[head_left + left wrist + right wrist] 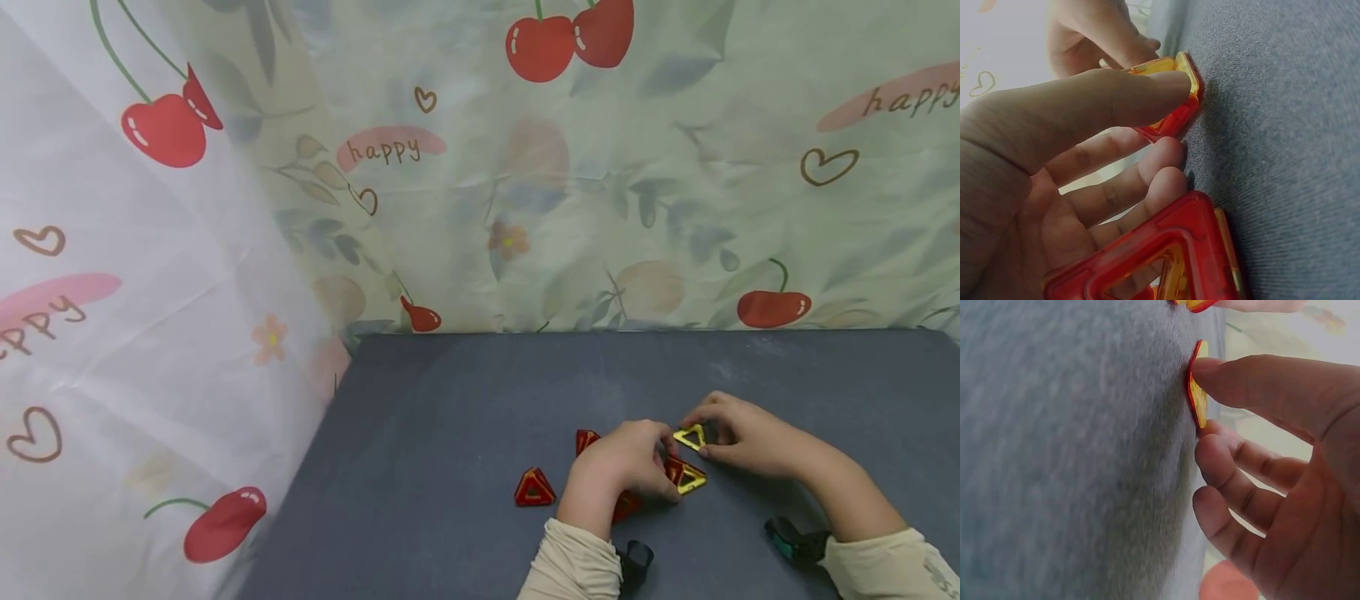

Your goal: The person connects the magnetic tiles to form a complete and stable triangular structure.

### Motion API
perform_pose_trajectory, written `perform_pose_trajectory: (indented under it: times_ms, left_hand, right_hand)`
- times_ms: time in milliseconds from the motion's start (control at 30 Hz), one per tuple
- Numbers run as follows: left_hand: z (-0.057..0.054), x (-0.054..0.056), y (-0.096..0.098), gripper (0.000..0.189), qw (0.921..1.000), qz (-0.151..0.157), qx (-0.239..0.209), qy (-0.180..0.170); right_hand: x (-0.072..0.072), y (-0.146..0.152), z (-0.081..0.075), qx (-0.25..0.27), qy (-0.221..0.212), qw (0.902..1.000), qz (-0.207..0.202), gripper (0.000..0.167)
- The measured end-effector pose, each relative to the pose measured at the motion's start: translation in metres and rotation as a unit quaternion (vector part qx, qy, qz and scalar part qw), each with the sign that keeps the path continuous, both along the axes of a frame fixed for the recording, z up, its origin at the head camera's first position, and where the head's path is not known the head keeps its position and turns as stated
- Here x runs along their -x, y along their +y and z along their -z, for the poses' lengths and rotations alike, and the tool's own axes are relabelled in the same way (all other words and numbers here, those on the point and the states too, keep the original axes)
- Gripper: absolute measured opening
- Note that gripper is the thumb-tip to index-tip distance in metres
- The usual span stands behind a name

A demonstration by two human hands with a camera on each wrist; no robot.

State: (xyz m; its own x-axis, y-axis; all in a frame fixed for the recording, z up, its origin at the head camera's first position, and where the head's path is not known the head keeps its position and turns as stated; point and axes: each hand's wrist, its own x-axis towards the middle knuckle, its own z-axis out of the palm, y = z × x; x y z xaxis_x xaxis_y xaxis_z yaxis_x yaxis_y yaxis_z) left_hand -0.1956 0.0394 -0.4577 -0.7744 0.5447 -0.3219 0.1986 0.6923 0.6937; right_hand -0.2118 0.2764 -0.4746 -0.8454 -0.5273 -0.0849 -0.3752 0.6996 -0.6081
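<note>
My left hand [626, 458] pinches a red-and-yellow triangular magnetic tile piece [693, 483] at the table surface. In the left wrist view the thumb lies across this piece [1180, 122], and another red triangular tile [1200, 237] is close below the fingers. Just to the right, my right hand [757, 437] holds a single yellow triangular tile [678, 435] by its edges. The right wrist view shows that thin tile [1199, 403] nearly edge-on, with a red rim, between thumb and fingers. The two held pieces are close but apart.
A red triangular piece [534, 501] sits left of the left hand. More red pieces [585, 439] are partly hidden behind that hand and below its palm [626, 507]. The dark grey table [420, 433] meets a printed curtain [465, 275] at its back and left.
</note>
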Motion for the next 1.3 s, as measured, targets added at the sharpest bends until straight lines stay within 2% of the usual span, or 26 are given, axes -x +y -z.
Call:
perform_pose_trajectory:
  times_ms: [133, 400, 633, 867, 1133, 1300]
  left_hand:
    - [-0.001, -0.001, 0.001, 0.036, 1.0000, -0.004, 0.003, 0.003]
    - [-0.001, -0.002, 0.001, 0.035, 0.9998, -0.007, 0.008, 0.017]
    - [0.000, -0.003, 0.003, 0.036, 0.9992, -0.016, 0.017, 0.032]
    - [0.002, -0.004, 0.009, 0.041, 0.9964, -0.029, 0.041, 0.069]
    - [0.000, -0.007, 0.009, 0.042, 0.9954, -0.036, 0.043, 0.079]
    - [-0.003, -0.009, 0.013, 0.044, 0.9945, -0.043, 0.056, 0.077]
  right_hand:
    - [-0.004, 0.008, 0.000, -0.014, 0.007, 0.9998, 0.008, 0.032]
    - [-0.023, 0.027, 0.000, -0.028, 0.008, 0.9992, 0.027, 0.034]
    - [-0.038, 0.034, -0.002, -0.027, -0.016, 0.9990, 0.033, 0.036]
    - [-0.041, 0.029, -0.003, -0.007, -0.049, 0.9988, 0.003, 0.035]
    - [-0.042, 0.022, -0.004, 0.014, -0.054, 0.9984, -0.013, 0.031]
    - [-0.043, 0.020, -0.004, 0.016, -0.063, 0.9978, -0.008, 0.029]
